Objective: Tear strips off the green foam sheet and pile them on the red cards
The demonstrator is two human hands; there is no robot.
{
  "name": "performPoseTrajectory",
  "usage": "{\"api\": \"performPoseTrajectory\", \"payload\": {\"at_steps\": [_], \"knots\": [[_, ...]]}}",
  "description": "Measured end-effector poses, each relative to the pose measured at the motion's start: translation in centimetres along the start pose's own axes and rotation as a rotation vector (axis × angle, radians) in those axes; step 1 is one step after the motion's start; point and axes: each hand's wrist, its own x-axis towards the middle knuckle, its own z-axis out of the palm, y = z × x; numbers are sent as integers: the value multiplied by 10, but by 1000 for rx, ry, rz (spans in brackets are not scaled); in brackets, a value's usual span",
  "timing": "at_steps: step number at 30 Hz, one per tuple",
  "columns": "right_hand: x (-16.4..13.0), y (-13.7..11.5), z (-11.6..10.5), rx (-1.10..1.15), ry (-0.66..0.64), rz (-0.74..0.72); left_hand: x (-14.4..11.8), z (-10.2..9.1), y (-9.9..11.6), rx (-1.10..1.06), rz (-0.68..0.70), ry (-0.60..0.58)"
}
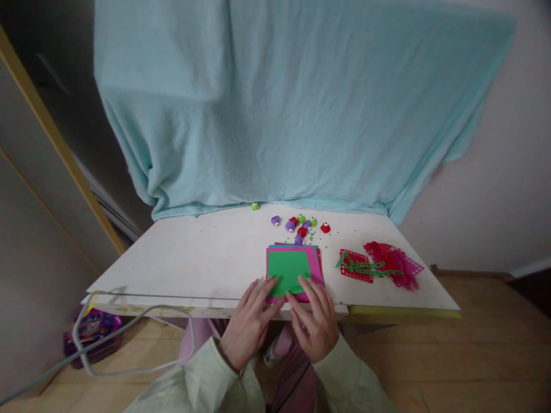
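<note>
At the table's front edge, a green sheet (289, 265) lies on top of a stack with a pink sheet (314, 262) and other coloured sheets showing at its edges. My left hand (252, 321) rests its outstretched fingers on the lower left of the green sheet. From the other side, my right hand (316, 318) lays spread fingers on the lower right part. Between the fingertips the green sheet's near edge looks uneven; small detail there is blurred. Both thumbs point inward, close to each other.
Several small purple, red and green pieces with white round tops, like the purple piece (275, 220), lie behind the stack among green scraps. To the right are red perforated sheets (390, 261) and green perforated strips (365, 266). A pale cable (129, 373) loops at the front left.
</note>
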Motion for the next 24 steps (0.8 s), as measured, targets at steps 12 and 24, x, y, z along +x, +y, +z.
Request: {"api": "performPoseTrajectory", "payload": {"at_steps": [12, 24], "knots": [[-20, 23, -11, -58, 2, 86, -4, -21, -14, -7, 17, -71], [-27, 25, -12, -32, 69, 173, -28, -19, -35, 108, 24, -36]]}}
